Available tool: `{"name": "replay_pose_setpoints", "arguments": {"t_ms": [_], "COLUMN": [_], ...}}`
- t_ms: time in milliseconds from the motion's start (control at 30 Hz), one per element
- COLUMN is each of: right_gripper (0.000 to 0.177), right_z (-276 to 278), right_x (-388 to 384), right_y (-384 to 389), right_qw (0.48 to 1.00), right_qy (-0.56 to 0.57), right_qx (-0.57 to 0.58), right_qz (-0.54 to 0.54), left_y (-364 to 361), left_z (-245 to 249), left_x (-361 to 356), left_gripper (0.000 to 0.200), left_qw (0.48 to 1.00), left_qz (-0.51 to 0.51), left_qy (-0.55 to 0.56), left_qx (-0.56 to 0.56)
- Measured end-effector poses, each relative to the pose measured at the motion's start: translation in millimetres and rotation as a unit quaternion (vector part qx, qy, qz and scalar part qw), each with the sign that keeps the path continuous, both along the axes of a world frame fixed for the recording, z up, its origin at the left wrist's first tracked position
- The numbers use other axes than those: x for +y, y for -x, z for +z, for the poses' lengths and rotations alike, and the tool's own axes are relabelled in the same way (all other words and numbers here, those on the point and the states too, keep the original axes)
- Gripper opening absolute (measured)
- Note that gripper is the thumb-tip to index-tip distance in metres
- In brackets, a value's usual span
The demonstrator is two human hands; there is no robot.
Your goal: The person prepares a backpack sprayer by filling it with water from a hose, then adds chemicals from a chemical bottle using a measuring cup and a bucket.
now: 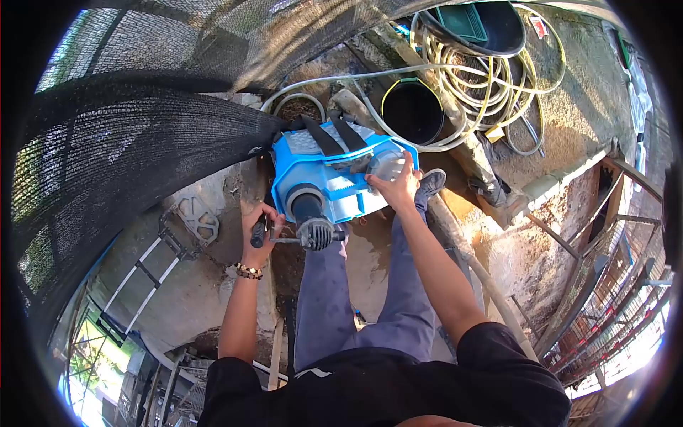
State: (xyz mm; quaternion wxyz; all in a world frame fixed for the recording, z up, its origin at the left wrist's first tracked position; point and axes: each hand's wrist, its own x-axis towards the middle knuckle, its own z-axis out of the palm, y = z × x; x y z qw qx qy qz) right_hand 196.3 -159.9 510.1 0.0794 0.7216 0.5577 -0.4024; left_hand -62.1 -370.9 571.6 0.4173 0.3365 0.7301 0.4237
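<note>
In the head view, a blue plastic backpack-style tank (333, 178) rests in front of my legs, with two black straps (334, 136) across its far side. A black neck with a ribbed grey-black end piece (315, 233) sticks out toward me. From that end piece a thin metal arm runs left to a black handle (260, 232). My left hand (259, 225), a beaded bracelet at its wrist, has its fingers curled around this handle. My right hand (398, 183) grips the tank's right end beside a pale translucent part (388, 164); some fingertips are hidden.
A black bucket (413, 112) stands just beyond the tank, near a coiled pale hose (491, 85). At the top is a large dark tub (491, 32). Black shade netting (142, 142) hangs at left, over a folding metal frame (142, 277). A concrete ledge (562, 188) lies at right.
</note>
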Motion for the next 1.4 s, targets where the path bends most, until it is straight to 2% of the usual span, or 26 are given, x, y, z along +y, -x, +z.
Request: {"name": "replay_pose_setpoints", "arguments": {"t_ms": [67, 167, 333, 400, 500, 800, 933, 1033, 1100, 1300, 1400], "right_gripper": [0.127, 0.129, 0.143, 0.142, 0.142, 0.144, 0.143, 0.144, 0.145, 0.146, 0.146], "right_z": [8.9, 4.1, 12.8, 13.2, 15.8, 21.9, 18.7, 12.3, 11.8, 9.4, 7.8], "right_x": [4.1, -4.5, 0.7, -0.4, -0.1, 4.3, 5.3, 9.3, 10.7, 7.4, 8.0], "right_y": [-5.2, -18.2, 11.8, 15.4, 15.5, 15.9, 15.6, 21.5, 23.7, 20.2, 18.4], "right_qw": [0.999, 0.995, 0.995, 0.995, 0.993, 0.986, 0.991, 0.992, 0.990, 0.989, 0.987], "right_qy": [0.026, 0.006, 0.064, 0.059, 0.041, 0.065, 0.051, 0.085, 0.094, 0.075, 0.075], "right_qx": [0.039, 0.044, -0.033, -0.031, -0.031, -0.049, -0.044, -0.061, -0.072, -0.063, -0.066], "right_qz": [0.015, 0.093, 0.066, 0.080, 0.107, 0.149, 0.119, 0.068, 0.071, 0.106, 0.126], "left_y": [-0.5, 2.4, 2.5, 5.7, 12.2, 10.8, 8.9, 3.6, 1.6, -0.3, -1.2], "left_z": [-1.4, -3.6, -0.5, -10.1, -8.9, -17.8, -13.6, -12.8, -12.4, -9.3, -14.4], "left_x": [0.6, 0.4, 3.8, 0.3, 0.9, -1.0, 2.1, 2.5, 4.0, 5.1, 1.1], "left_gripper": [0.024, 0.026, 0.025, 0.025, 0.022, 0.023, 0.022, 0.022, 0.022, 0.022, 0.021], "left_qw": [1.000, 0.999, 0.999, 0.999, 0.997, 0.999, 0.998, 0.997, 0.997, 0.997, 0.998], "left_qz": [0.025, 0.023, 0.028, 0.037, -0.007, 0.033, 0.027, 0.036, 0.053, 0.014, 0.037], "left_qy": [0.005, 0.003, 0.000, 0.000, 0.015, 0.018, 0.026, 0.024, 0.019, 0.012, 0.016], "left_qx": [0.005, 0.025, 0.040, 0.036, 0.073, 0.037, 0.047, 0.057, 0.047, 0.079, 0.040]}}
